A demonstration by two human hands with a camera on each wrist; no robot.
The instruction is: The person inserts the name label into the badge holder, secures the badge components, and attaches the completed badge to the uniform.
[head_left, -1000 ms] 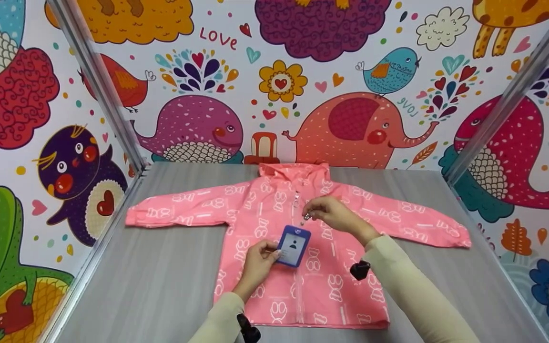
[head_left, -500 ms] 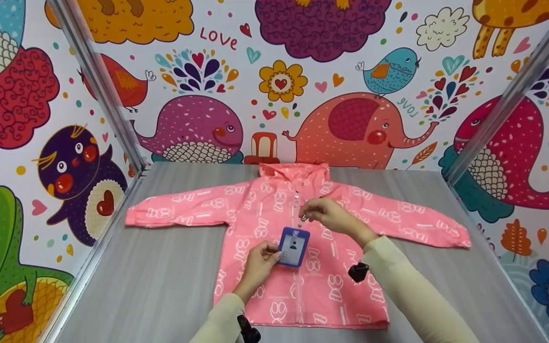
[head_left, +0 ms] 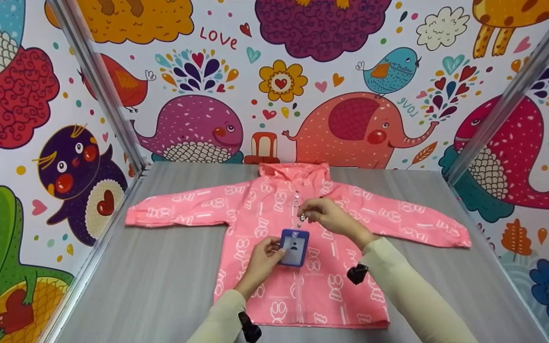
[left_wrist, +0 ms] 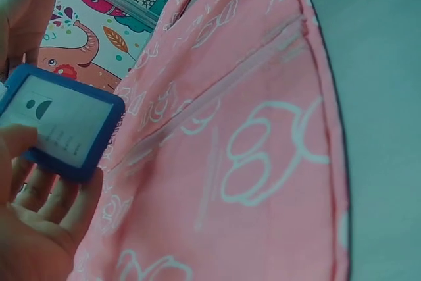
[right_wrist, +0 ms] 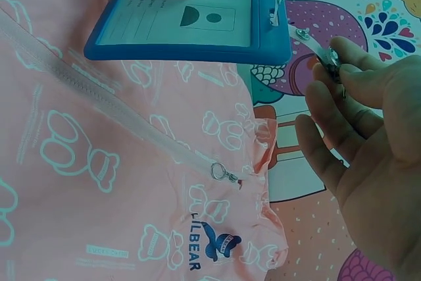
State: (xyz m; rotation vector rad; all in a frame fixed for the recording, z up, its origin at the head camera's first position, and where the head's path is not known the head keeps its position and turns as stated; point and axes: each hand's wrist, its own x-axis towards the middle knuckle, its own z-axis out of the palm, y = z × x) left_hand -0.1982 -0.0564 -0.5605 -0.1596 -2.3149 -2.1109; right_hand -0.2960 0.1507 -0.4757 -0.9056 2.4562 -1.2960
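Observation:
A blue-framed ID badge holder with a person icon on its card is held above the jacket. My left hand pinches its left edge, thumb on the front and fingers behind, as the left wrist view shows. From the badge's top runs a clear strap with a snap. At the strap's end my right hand pinches a small metal clip between thumb and index finger, the other fingers loosely bent. Beneath both hands lies a pink jacket with white bear outlines, spread flat, its front zipper done up to a ring pull near the collar.
The jacket's sleeves stretch left and right across a grey tabletop. Printed cartoon walls stand behind and at both sides, with metal corner posts. A dark strap piece hangs at the right wrist.
The badge has shifted slightly down and turned more upright. My right hand, with the clip, has moved a little left, toward the zipper line. The jacket lies as before.

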